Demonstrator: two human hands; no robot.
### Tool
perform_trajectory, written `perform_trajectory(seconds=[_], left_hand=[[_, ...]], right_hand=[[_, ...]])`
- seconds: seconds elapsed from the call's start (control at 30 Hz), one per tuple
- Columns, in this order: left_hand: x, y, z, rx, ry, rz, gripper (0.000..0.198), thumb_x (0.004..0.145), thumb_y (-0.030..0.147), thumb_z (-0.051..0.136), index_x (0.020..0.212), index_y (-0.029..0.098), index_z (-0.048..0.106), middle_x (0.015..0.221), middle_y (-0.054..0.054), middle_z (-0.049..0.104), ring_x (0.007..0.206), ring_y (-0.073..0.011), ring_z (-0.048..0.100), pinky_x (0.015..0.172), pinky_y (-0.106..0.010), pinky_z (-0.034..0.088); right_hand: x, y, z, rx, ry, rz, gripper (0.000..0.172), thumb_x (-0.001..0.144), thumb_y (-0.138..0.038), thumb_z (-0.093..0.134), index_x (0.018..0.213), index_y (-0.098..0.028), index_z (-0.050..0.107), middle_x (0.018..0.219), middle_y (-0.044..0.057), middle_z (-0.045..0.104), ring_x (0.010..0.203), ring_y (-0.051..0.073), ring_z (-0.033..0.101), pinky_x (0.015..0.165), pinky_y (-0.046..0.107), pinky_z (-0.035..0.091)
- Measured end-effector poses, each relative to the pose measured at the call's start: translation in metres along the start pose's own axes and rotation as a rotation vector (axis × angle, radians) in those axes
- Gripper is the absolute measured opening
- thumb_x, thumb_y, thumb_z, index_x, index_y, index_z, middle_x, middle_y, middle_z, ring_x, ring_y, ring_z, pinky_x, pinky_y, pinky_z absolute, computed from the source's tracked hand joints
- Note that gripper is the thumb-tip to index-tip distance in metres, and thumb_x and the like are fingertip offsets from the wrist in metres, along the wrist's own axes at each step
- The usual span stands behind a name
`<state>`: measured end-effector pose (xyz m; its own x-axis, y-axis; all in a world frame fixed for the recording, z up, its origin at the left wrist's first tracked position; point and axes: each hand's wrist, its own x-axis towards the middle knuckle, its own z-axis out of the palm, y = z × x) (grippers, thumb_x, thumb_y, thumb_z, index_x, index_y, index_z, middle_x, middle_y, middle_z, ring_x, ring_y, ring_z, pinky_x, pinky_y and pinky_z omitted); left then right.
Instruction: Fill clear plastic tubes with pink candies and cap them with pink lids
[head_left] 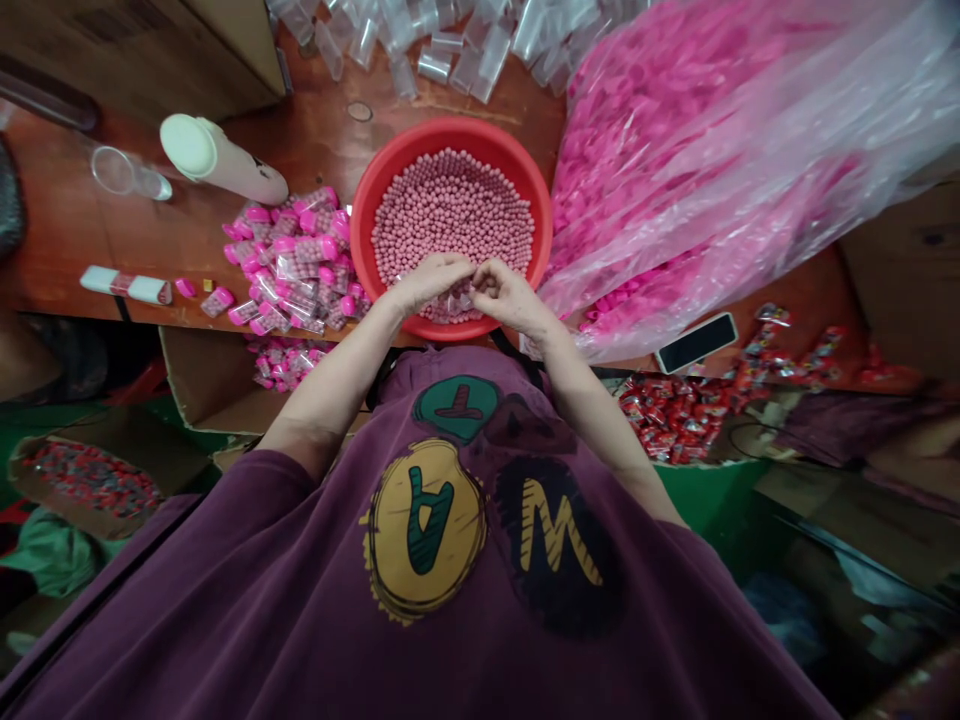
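Head camera shows my left hand [429,282] and right hand [511,296] both pinched on a small clear tube [459,302] over the near rim of the red bowl [450,133] of pink balls [450,210], and I judge the tube light, stiff and slick, best held by its sides.

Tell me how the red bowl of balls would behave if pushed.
The red bowl looks like rigid plastic, so it would probably slide flat on the table. Filled with pink balls, it is likely heavy; the round balls may roll or spill.
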<state>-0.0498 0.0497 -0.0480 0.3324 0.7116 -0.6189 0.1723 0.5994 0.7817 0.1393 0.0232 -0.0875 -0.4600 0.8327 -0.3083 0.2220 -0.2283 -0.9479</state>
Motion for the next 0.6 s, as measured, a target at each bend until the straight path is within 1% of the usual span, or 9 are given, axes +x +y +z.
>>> perform_trajectory(seconds=[0.07,0.17,0.23,0.33,0.4,0.47,0.53,0.57,0.6], left_hand=[[0.003,0.004,0.0,0.02,0.046,0.03,0.023,0.089,0.02,0.057,0.066,0.018,0.056,0.065,0.002,0.05,0.059,-0.0102,0.042,0.055,-0.026,0.028],[0.006,0.009,0.001,0.063,0.062,0.039,0.025,0.087,0.017,0.056,0.063,0.019,0.053,0.062,0.002,0.049,0.058,-0.0103,0.04,0.055,-0.026,0.027],[0.008,0.009,0.002,0.077,0.044,0.003,0.025,0.086,0.018,0.055,0.062,0.019,0.055,0.061,0.001,0.049,0.057,-0.0105,0.039,0.054,-0.027,0.026],[0.009,0.004,0.0,0.055,0.075,-0.051,0.019,0.085,0.02,0.057,0.066,0.018,0.061,0.061,0.001,0.052,0.056,-0.011,0.041,0.052,-0.026,0.026],[0.01,-0.002,-0.005,0.027,0.14,-0.051,0.014,0.083,0.02,0.059,0.071,0.017,0.065,0.064,0.0,0.055,0.057,-0.011,0.044,0.052,-0.025,0.029],[0.009,-0.009,-0.012,-0.027,0.214,-0.057,0.013,0.083,0.023,0.059,0.075,0.017,0.066,0.067,0.0,0.058,0.058,-0.011,0.047,0.053,-0.023,0.031],[0.007,-0.015,-0.019,-0.113,0.266,-0.092,0.014,0.086,0.029,0.06,0.078,0.019,0.066,0.069,0.0,0.059,0.058,-0.0115,0.049,0.053,-0.023,0.033],[0.005,-0.017,-0.022,-0.161,0.273,-0.108,0.016,0.088,0.033,0.06,0.08,0.02,0.066,0.069,0.0,0.06,0.059,-0.0118,0.051,0.053,-0.023,0.034],[0.002,-0.019,-0.024,-0.205,0.265,-0.117,0.018,0.088,0.037,0.062,0.082,0.021,0.066,0.07,0.0,0.06,0.06,-0.012,0.053,0.053,-0.022,0.036]], right_hand=[[0.002,0.003,0.005,0.005,0.08,-0.01,0.027,0.084,-0.038,0.071,0.097,-0.028,0.049,0.084,-0.004,0.055,0.07,0.013,0.049,0.063,0.029,0.043],[0.001,0.003,0.012,-0.05,0.154,-0.022,0.024,0.088,-0.042,0.067,0.1,-0.029,0.05,0.079,-0.005,0.05,0.066,0.014,0.044,0.062,0.031,0.039],[-0.001,0.004,0.013,-0.084,0.149,-0.022,0.02,0.088,-0.04,0.065,0.095,-0.028,0.051,0.075,-0.006,0.048,0.064,0.014,0.042,0.061,0.03,0.038],[0.0,0.01,0.011,-0.08,0.127,-0.013,0.017,0.086,-0.036,0.065,0.088,-0.027,0.051,0.077,-0.004,0.054,0.068,0.014,0.048,0.065,0.03,0.043],[0.003,0.017,0.006,-0.113,0.185,-0.01,0.014,0.088,-0.036,0.063,0.09,-0.026,0.053,0.082,-0.002,0.06,0.074,0.016,0.055,0.072,0.032,0.051],[0.006,0.022,0.0,-0.22,0.298,-0.056,0.012,0.092,-0.035,0.062,0.097,-0.025,0.058,0.095,0.003,0.067,0.087,0.021,0.063,0.087,0.04,0.057],[0.002,0.024,-0.006,-0.334,0.389,-0.139,0.015,0.095,-0.034,0.061,0.106,-0.025,0.062,0.112,0.009,0.071,0.106,0.026,0.067,0.104,0.048,0.056],[-0.004,0.024,-0.008,-0.358,0.416,-0.166,0.017,0.096,-0.035,0.061,0.11,-0.025,0.063,0.117,0.01,0.072,0.111,0.027,0.067,0.107,0.049,0.056],[-0.012,0.024,-0.011,-0.35,0.43,-0.169,0.019,0.098,-0.038,0.06,0.112,-0.025,0.065,0.117,0.01,0.073,0.11,0.027,0.068,0.106,0.049,0.057]])
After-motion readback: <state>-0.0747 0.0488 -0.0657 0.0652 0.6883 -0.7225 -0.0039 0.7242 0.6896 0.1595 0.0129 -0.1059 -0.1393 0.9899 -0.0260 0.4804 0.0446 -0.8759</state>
